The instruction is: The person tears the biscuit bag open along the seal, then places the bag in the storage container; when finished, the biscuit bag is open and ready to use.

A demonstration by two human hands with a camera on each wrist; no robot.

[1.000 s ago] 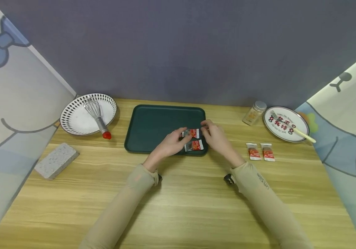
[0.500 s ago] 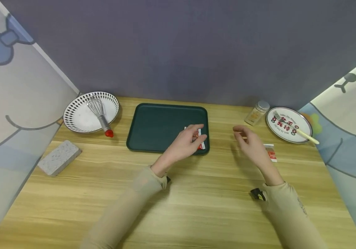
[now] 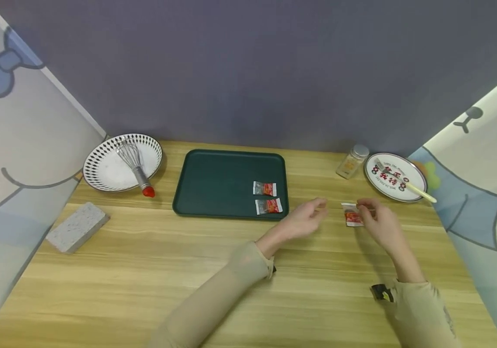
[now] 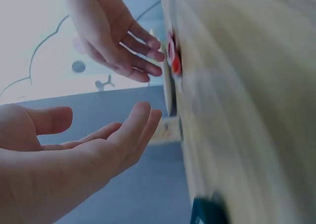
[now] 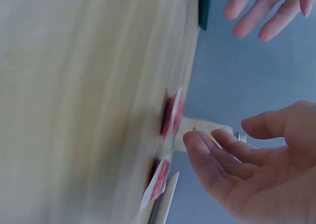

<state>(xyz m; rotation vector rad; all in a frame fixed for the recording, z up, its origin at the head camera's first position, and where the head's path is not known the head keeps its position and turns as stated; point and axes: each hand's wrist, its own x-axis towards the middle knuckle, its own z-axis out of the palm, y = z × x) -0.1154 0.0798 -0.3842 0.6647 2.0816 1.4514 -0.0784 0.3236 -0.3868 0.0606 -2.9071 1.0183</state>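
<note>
Your right hand (image 3: 380, 223) hangs just over the sachets (image 3: 352, 215) on the table (image 3: 144, 270), to the right of the tray (image 3: 213, 183). In the right wrist view its fingers (image 5: 217, 159) are loose and only gently bent, spread apart, with the thumb (image 5: 276, 122) held away from them; nothing lies between them. The fingertips come close to the red-and-white sachets (image 5: 170, 117), but blur hides whether they touch. From the head view only one sachet shows clear of your hand; the wrist view shows a second one (image 5: 158, 182) beside it.

Your left hand (image 3: 302, 223) sits above the table between the tray and those sachets, palm turned toward your right hand. The left wrist view shows its fingers (image 4: 133, 130) nearly straight and relaxed, thumb (image 4: 47, 120) lifted apart, holding nothing and touching nothing. The two hands are near each other without meeting.

Two more sachets (image 3: 264, 188) (image 3: 268, 206) lie flat inside the tray at its near right corner, one behind the other, just apart, and well clear of both hands.

Farther off, a whisk (image 3: 133, 162) rests on the patterned plate (image 3: 100, 169) at the left, a sponge (image 3: 77, 227) lies near the left edge, and a jar (image 3: 351, 161) stands beside a second plate (image 3: 378, 169) carrying a fork (image 3: 404, 182) at the right.
</note>
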